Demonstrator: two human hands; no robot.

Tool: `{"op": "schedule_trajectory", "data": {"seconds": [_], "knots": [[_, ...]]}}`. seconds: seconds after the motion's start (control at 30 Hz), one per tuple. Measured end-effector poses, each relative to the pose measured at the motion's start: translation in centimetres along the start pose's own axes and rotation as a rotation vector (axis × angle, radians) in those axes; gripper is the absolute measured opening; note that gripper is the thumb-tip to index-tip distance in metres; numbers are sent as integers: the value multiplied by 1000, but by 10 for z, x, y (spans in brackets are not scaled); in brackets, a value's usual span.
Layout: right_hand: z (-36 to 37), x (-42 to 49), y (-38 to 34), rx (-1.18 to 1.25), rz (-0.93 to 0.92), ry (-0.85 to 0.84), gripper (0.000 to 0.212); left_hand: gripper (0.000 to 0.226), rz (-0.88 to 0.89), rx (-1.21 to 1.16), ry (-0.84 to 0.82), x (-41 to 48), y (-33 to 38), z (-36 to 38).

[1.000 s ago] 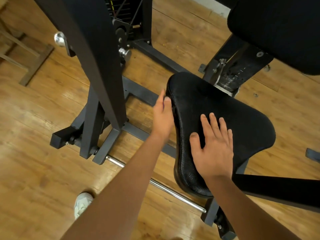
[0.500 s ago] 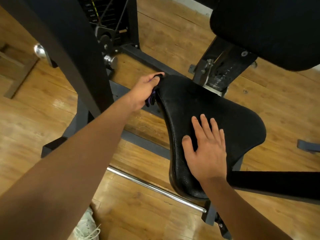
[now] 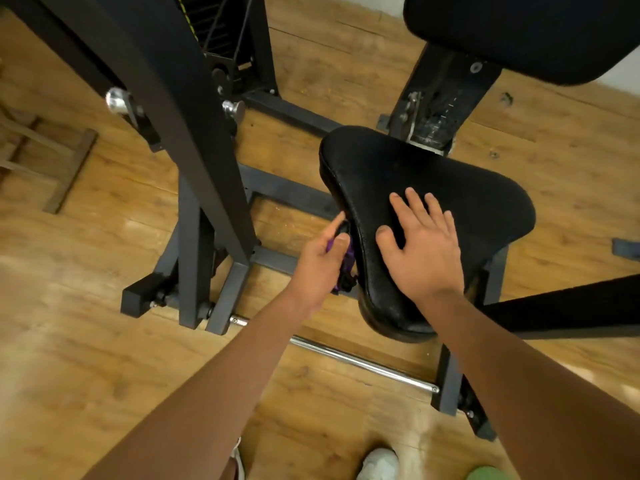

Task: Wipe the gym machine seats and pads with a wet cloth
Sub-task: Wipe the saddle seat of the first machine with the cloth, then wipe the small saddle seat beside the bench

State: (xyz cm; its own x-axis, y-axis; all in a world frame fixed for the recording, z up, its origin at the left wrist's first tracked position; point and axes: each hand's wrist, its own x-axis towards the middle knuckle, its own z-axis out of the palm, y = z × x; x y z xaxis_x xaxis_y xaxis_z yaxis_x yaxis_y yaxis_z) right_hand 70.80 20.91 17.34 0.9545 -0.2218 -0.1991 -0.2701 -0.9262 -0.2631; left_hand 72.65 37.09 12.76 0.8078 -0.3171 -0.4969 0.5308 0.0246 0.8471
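A black padded gym seat (image 3: 460, 199), roughly triangular, sits in the middle of the head view. My right hand (image 3: 420, 247) lies flat on its top, fingers spread. My left hand (image 3: 320, 261) is closed on a small purple and black cloth (image 3: 348, 268) and presses it against the seat's left side edge. Most of the cloth is hidden between my fingers and the seat. A second black pad (image 3: 526, 32) hangs above at the top right.
A thick black machine upright (image 3: 180, 109) stands close on the left, with its base frame (image 3: 291, 192) and a chrome bar (image 3: 363, 363) on the wooden floor. A black padded arm (image 3: 568, 310) juts in from the right. My shoes (image 3: 379, 464) show at the bottom.
My left hand with the cloth has slid from the seat's far left corner down along the side edge toward me. My right hand has stayed flat on the seat.
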Motion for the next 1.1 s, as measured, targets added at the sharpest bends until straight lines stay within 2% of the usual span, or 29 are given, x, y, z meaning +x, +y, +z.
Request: {"op": "schedule_trajectory", "data": {"seconds": [0.17,0.3,0.43,0.57,0.67,0.73,0.9,1.0,1.1], "knots": [[0,2,4,-3,-11,-36,60,34,11,107,32,-56,9,10],[0,1,4,-82,-29,-129,60,34,-23,211,38,-106,16,3],[-1,-31,5,-77,-9,-173,56,31,-17,293,52,-159,26,-8],[-15,-83,-2,-80,-4,-267,55,30,-87,242,52,-210,50,-20],[-40,-116,-15,26,-23,-382,52,30,-49,161,101,-253,76,-31],[-63,-137,-25,64,-64,-390,49,30,-11,100,143,-282,92,-38],[-118,-183,-57,-16,-186,-356,49,31,-3,-61,308,-352,121,-50],[-147,-210,-81,81,-191,-361,48,32,24,-125,398,-399,132,-56],[-169,-251,-100,165,-189,-435,49,35,48,-179,474,-451,136,-55]]}}
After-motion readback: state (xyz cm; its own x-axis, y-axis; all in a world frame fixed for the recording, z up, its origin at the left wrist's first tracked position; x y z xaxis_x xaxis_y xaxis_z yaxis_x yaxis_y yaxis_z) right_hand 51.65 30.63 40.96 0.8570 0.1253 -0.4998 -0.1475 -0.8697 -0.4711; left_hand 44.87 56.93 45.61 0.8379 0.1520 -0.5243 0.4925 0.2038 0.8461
